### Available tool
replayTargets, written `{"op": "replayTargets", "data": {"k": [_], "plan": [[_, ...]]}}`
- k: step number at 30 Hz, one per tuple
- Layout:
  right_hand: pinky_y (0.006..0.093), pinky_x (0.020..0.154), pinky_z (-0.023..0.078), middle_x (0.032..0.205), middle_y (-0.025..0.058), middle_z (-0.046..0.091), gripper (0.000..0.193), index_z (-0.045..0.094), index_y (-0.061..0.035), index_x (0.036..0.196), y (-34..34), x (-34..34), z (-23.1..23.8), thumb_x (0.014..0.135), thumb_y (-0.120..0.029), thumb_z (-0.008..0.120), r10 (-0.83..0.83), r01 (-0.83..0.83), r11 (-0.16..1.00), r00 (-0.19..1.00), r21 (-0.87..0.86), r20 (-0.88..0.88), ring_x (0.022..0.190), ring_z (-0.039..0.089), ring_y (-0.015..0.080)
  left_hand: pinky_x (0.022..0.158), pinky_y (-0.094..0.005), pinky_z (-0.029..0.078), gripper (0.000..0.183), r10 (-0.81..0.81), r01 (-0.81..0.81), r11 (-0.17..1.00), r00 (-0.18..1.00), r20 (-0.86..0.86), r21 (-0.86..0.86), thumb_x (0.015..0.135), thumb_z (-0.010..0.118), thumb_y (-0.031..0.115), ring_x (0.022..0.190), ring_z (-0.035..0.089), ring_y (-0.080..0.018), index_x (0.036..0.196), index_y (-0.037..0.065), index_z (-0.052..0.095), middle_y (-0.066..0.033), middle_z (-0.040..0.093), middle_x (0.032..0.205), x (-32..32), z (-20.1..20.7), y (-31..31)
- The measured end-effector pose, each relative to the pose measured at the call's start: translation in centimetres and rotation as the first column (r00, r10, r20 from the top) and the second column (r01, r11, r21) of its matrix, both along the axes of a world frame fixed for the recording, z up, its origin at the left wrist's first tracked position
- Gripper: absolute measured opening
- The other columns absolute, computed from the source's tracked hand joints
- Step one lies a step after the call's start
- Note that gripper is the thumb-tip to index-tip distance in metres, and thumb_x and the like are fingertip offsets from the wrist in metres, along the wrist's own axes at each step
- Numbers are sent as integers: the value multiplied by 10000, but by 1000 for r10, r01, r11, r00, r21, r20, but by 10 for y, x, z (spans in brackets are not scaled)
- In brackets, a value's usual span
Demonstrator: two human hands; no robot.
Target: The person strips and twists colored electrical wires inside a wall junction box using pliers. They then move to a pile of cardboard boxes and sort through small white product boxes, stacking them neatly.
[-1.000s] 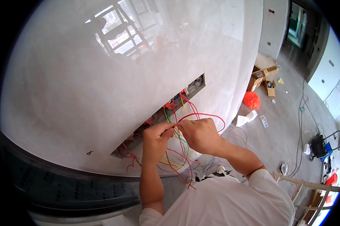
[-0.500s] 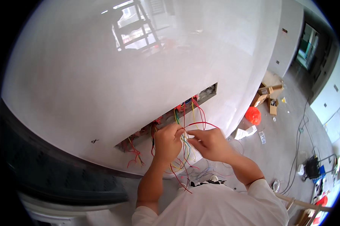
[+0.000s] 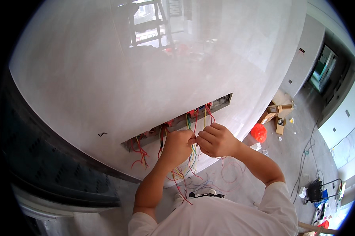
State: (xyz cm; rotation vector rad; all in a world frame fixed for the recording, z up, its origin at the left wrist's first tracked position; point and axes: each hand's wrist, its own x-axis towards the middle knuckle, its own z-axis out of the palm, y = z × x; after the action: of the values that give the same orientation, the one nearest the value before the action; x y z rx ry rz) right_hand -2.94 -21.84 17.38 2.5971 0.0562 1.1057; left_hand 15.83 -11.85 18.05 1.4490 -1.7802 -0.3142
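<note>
My two hands meet in front of me, knuckles up, just out from the wall (image 3: 87, 94). My left hand (image 3: 178, 142) is closed narrow, thumb and fingers pinched, its forearm (image 3: 149, 190) rising steeply from below and tilting rightward to the wrist. My right hand (image 3: 216, 140) is curled into a loose fist, fingers bent tight, its forearm (image 3: 259, 163) slanting in from the lower right with the elbow bent and held out to the side. The fingertips of both come together, pinching a red wire (image 3: 196, 118) that drops to that spot from the long slot (image 3: 224, 101) just beyond my hands; my fingers hide how it runs inside the grip.

A yellow wire (image 3: 205, 118) hangs down behind my right hand, and a green wire (image 3: 188, 121) comes down behind my left. To the left of my left hand, a bunch of red wires (image 3: 139, 149) dangles from the near end of the slot. More loose ends trail below my hands, above my shirt (image 3: 213, 216). Well off to the right of my right hand, a red bag (image 3: 258, 133) sits on the floor near some cardboard boxes (image 3: 267, 117).
</note>
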Motion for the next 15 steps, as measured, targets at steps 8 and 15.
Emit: {"op": "replayTargets", "data": {"k": [8, 15], "plan": [[338, 535, 465, 695, 106, 656, 58, 709, -5, 843, 14, 15, -7, 825, -49, 675, -118, 49, 525, 993, 850, 15, 573, 592, 207, 720, -443, 509, 94, -49, 49, 999, 999, 7, -13, 900, 713, 1, 841, 681, -397, 988, -27, 693, -204, 709, 929, 6, -2, 7], [364, 532, 488, 660, 131, 661, 146, 704, -11, 786, 13, 15, -3, 829, -142, 655, -142, 50, 479, 990, 876, 21, 553, 613, 276, 803, -484, 445, 80, 95, -68, 978, 986, 134, -195, 856, 696, 1, 847, 635, -384, 869, 6, 617, -173, 668, 852, -7, -16, 4]]}}
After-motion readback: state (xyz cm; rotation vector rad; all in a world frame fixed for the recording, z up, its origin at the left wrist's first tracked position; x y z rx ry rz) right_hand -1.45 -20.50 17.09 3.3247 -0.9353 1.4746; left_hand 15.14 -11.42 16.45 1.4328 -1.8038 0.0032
